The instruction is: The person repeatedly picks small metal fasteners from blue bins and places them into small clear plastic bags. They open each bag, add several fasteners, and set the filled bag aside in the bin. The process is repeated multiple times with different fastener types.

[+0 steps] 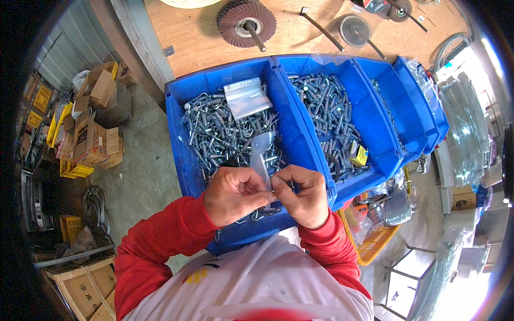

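Over a blue bin (176,112) of metal hook bolts (209,125), a small clear plastic bag (262,147) stands up between my hands. My left hand (235,195) is curled, thumb and forefinger pinching the bag's near edge. Close beside it, my right hand (302,195) pinches the same edge; the fingertips of both hands nearly meet. Whether anything lies inside the bag is hard to make out. A stack of flat clear bags (247,101) rests on the bolts farther back in this bin.
To the right, a second blue bin (369,117) holds similar bolts (324,104) and a small yellow box (359,155); more blue bins follow. Abrasive wheels (246,24) hang on a wooden board behind. A yellow basket (375,246) stands lower right, cardboard boxes (88,139) at left.
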`<control>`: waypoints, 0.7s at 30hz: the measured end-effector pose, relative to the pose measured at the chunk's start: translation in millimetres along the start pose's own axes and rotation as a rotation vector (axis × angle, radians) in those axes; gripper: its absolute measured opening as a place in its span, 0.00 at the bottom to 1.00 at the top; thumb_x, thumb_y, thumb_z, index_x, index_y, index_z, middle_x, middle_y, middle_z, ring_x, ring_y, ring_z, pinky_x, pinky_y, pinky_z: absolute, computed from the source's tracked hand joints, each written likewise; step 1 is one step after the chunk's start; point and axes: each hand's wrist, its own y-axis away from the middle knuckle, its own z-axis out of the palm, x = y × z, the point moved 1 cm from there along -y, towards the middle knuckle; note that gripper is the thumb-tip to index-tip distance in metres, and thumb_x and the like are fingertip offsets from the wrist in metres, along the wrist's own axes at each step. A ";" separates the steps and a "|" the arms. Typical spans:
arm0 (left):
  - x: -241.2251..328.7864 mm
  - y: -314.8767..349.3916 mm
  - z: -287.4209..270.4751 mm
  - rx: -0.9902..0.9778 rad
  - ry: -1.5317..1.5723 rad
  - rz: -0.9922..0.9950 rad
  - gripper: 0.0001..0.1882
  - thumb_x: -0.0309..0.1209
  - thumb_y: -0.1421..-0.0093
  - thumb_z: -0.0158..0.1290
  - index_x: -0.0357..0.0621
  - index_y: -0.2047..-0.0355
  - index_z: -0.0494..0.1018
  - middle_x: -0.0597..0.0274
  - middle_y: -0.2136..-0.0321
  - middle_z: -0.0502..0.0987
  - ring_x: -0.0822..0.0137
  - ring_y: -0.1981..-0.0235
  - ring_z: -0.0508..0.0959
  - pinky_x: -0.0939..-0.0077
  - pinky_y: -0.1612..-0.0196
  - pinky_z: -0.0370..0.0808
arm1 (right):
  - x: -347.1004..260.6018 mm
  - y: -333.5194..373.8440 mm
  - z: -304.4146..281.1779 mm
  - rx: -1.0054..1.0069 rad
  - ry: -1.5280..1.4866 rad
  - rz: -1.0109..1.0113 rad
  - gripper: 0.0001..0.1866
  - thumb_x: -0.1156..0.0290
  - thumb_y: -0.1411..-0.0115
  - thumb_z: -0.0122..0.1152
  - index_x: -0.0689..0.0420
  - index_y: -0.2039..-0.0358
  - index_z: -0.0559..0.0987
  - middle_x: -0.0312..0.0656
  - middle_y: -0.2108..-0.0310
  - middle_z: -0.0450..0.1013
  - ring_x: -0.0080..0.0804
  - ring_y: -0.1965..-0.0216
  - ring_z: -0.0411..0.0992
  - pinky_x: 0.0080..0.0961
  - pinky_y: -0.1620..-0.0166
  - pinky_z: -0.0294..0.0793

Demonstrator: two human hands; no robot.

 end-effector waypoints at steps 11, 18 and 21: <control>-3.5 -2.8 -0.4 -0.014 -0.016 0.043 0.09 0.25 0.41 0.66 0.40 0.74 0.76 0.69 0.78 0.79 0.81 0.74 0.77 0.83 0.71 0.73 | -6.2 -0.1 2.0 -0.016 0.070 -0.080 0.06 0.75 0.43 0.68 0.65 0.70 0.83 0.44 0.74 0.80 0.27 0.73 0.77 0.25 0.67 0.75; -5.7 -5.0 5.0 0.006 0.069 0.066 0.09 0.25 0.37 0.62 0.40 0.74 0.74 0.71 0.81 0.76 0.82 0.78 0.74 0.83 0.75 0.72 | 4.8 -3.0 -2.9 -0.008 0.090 -0.019 0.05 0.77 0.44 0.64 0.64 0.75 0.81 0.45 0.79 0.77 0.28 0.76 0.75 0.26 0.69 0.72; -3.6 -8.7 1.2 0.073 -0.066 0.009 0.08 0.24 0.36 0.58 0.40 0.73 0.73 0.70 0.82 0.74 0.82 0.80 0.72 0.82 0.76 0.70 | 10.1 -0.8 4.1 0.114 0.310 -0.218 0.06 0.77 0.48 0.64 0.62 0.80 0.78 0.47 0.80 0.75 0.44 0.80 0.74 0.35 0.71 0.70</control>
